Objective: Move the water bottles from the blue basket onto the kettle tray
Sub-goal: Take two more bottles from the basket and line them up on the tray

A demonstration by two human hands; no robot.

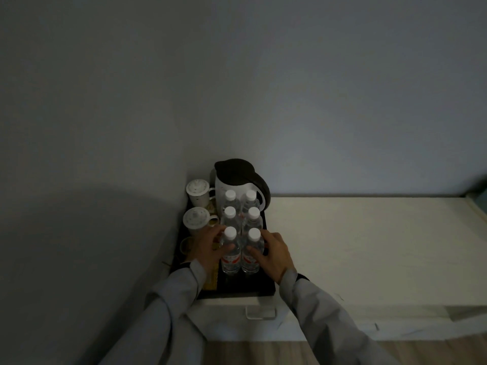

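Note:
Several clear water bottles with white caps and red labels stand upright in two rows on the black kettle tray [245,288], in front of a white kettle [224,187] with a dark lid. My left hand [208,248] wraps the nearest left bottle [231,255]. My right hand [274,252] wraps the nearest right bottle [251,255]. Both bottles rest on the tray, side by side and touching. The blue basket is not in view.
Two white lidded cups [198,192] stand at the tray's left side, against the wall corner. The tray sits at the left end of a white counter [369,246] with a drawer handle [260,312] below. Wooden floor shows at the bottom.

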